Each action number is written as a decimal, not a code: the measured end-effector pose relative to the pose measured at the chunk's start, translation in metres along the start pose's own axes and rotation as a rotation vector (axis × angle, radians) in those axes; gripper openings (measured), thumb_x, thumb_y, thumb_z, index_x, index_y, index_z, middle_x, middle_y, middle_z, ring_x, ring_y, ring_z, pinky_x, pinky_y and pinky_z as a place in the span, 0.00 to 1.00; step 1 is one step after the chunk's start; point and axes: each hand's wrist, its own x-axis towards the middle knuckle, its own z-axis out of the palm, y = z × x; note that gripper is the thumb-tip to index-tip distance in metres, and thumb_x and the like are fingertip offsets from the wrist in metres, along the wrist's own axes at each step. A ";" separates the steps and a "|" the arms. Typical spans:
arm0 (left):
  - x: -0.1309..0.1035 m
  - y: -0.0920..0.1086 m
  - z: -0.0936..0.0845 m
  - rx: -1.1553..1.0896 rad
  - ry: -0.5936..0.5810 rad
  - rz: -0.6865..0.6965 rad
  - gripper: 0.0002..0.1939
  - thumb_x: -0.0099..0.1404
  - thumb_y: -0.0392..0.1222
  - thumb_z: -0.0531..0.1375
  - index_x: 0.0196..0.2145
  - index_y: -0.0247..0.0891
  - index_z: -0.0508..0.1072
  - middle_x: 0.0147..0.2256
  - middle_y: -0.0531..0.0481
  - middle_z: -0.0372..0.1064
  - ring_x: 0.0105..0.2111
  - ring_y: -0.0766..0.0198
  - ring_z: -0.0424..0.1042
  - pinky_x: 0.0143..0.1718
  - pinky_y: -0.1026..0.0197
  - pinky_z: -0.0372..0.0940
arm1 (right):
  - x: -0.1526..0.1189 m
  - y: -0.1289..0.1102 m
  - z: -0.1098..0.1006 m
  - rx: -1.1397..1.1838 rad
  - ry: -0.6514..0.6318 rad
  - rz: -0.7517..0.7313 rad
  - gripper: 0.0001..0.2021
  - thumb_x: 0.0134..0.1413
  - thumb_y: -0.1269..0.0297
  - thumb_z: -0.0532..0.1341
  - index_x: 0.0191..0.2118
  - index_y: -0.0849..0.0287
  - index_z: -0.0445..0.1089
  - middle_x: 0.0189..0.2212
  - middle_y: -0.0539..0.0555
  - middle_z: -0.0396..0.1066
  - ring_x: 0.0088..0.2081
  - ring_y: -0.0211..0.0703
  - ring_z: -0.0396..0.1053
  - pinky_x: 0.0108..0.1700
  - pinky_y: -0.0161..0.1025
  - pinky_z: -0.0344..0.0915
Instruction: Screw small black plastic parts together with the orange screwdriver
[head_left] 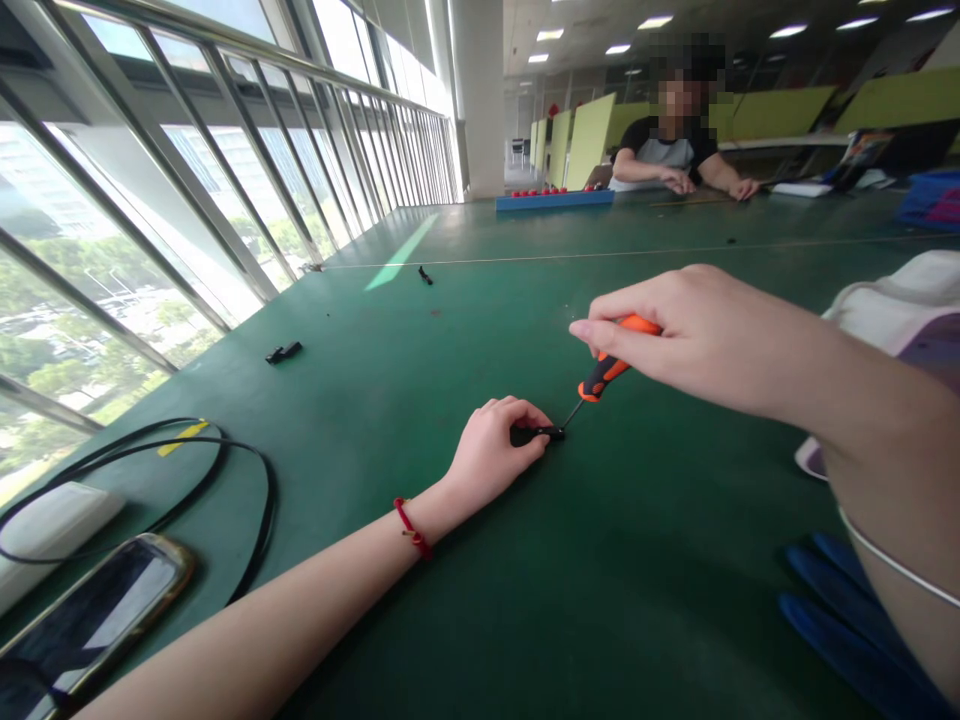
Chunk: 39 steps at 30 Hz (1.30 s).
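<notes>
Low on the green table, my left hand pinches a small black part between thumb and fingers. My right hand is closed around the handle of an orange and black screwdriver, above and to the right of my left hand. The screwdriver slants down to the left, and its thin tip meets or nearly meets the right end of the black part. My left fingers hide some of that part.
Small black pieces lie at the left and farther back. A phone and black cable are at lower left, blue gloves at lower right. A person sits across the table beside a blue tray.
</notes>
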 end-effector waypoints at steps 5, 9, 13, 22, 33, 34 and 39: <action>0.000 0.001 0.000 0.007 -0.003 -0.008 0.06 0.56 0.37 0.59 0.33 0.40 0.74 0.33 0.53 0.70 0.36 0.62 0.66 0.39 0.60 0.62 | 0.000 0.000 0.000 0.027 -0.001 0.007 0.09 0.45 0.62 0.60 0.36 0.52 0.67 0.18 0.44 0.64 0.16 0.34 0.56 0.22 0.34 0.48; 0.000 0.001 0.000 0.014 0.003 -0.001 0.06 0.56 0.37 0.59 0.33 0.40 0.74 0.33 0.53 0.70 0.36 0.62 0.66 0.39 0.60 0.62 | -0.001 -0.002 0.000 0.012 -0.017 -0.001 0.10 0.52 0.56 0.55 0.26 0.54 0.68 0.14 0.46 0.61 0.15 0.34 0.54 0.21 0.36 0.48; -0.001 0.001 0.000 0.027 0.004 0.000 0.06 0.56 0.37 0.58 0.33 0.40 0.74 0.33 0.53 0.70 0.36 0.62 0.66 0.39 0.60 0.62 | -0.002 -0.002 0.001 0.030 -0.006 -0.008 0.08 0.46 0.62 0.60 0.36 0.51 0.69 0.19 0.45 0.65 0.17 0.34 0.56 0.21 0.35 0.49; -0.005 0.009 0.001 0.206 0.060 0.001 0.07 0.56 0.37 0.57 0.35 0.38 0.69 0.31 0.52 0.68 0.34 0.61 0.66 0.36 0.58 0.61 | 0.000 -0.004 0.001 -0.003 0.047 0.015 0.10 0.50 0.55 0.57 0.26 0.53 0.70 0.18 0.46 0.66 0.20 0.36 0.59 0.23 0.36 0.51; -0.009 0.016 0.001 0.045 -0.038 0.022 0.20 0.59 0.38 0.55 0.50 0.40 0.61 0.31 0.54 0.68 0.28 0.65 0.67 0.32 0.61 0.63 | 0.005 0.001 0.006 -0.061 0.049 0.077 0.10 0.48 0.56 0.57 0.24 0.52 0.71 0.18 0.47 0.66 0.21 0.37 0.59 0.24 0.36 0.52; -0.009 0.015 0.000 0.075 -0.012 0.039 0.15 0.59 0.36 0.53 0.45 0.40 0.65 0.32 0.53 0.68 0.30 0.65 0.67 0.34 0.61 0.63 | 0.005 0.001 0.006 -0.062 0.065 0.081 0.10 0.48 0.57 0.57 0.24 0.52 0.71 0.17 0.47 0.66 0.21 0.37 0.58 0.24 0.36 0.52; -0.005 0.009 -0.001 0.198 0.049 0.109 0.19 0.60 0.37 0.55 0.49 0.41 0.68 0.48 0.47 0.64 0.49 0.56 0.61 0.52 0.52 0.59 | 0.004 -0.001 0.004 -0.041 0.142 0.075 0.10 0.48 0.59 0.57 0.23 0.54 0.71 0.16 0.48 0.64 0.20 0.37 0.56 0.24 0.37 0.51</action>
